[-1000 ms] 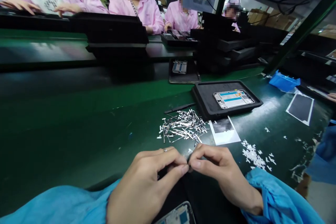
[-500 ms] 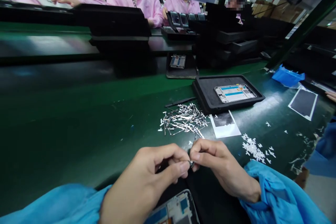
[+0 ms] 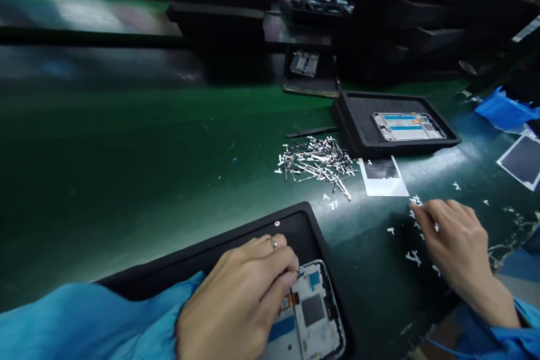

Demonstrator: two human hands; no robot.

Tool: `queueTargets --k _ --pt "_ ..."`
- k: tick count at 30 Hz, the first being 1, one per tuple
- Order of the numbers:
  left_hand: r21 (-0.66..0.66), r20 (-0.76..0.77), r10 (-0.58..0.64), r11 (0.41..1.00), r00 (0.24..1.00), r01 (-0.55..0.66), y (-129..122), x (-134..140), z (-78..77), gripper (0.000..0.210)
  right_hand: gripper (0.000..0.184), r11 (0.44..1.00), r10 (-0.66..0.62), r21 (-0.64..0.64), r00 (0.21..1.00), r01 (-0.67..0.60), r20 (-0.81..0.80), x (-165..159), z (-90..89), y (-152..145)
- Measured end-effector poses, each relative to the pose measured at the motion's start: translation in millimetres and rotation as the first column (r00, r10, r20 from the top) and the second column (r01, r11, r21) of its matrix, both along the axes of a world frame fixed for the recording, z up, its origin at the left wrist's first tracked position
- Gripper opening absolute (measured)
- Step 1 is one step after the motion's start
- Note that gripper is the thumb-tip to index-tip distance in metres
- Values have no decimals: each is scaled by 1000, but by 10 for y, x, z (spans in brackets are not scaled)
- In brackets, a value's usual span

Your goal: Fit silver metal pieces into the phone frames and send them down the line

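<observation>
My left hand [image 3: 248,287] is closed in a pinch at the upper edge of a phone frame [image 3: 320,315]. What its fingertips hold, if anything, is hidden. The frame lies in a black tray [image 3: 301,225] and shows blue strips and an orange flex cable. Off to the right, my right hand [image 3: 458,236] hangs low over small white scraps [image 3: 414,259], thumb and fingertips together. Anything between those fingertips is too small to make out.
A heap of thin metallic strips [image 3: 316,160] lies beyond my hands, with black tweezers [image 3: 312,132] behind it. Another phone frame [image 3: 409,126] sits in a second black tray [image 3: 358,140]. A white-bordered sheet [image 3: 386,185] and a blue bag [image 3: 504,109] are at the right.
My hands have parted: the left moved down to the phone frame, the right moved rightward over the white scraps. The view has tipped downward, showing more of the near tray.
</observation>
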State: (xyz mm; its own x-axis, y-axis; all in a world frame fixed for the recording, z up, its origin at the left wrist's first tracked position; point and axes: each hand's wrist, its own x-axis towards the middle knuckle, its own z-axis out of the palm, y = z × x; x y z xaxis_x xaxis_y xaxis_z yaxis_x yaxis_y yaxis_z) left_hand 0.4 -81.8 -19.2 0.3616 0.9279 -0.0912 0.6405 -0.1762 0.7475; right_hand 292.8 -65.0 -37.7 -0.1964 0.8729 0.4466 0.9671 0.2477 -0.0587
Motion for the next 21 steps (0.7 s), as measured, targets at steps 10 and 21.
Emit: queueTargets --k 10,21 --pt "239 -86 -1 971 996 22 -102 69 -148 22 29 933 360 -43 928 -358 98 -662 125 -304" --pt "454 -161 -57 882 985 125 -73 101 -81 27 38 755 623 166 773 -635 121 -1135 -90 -525"
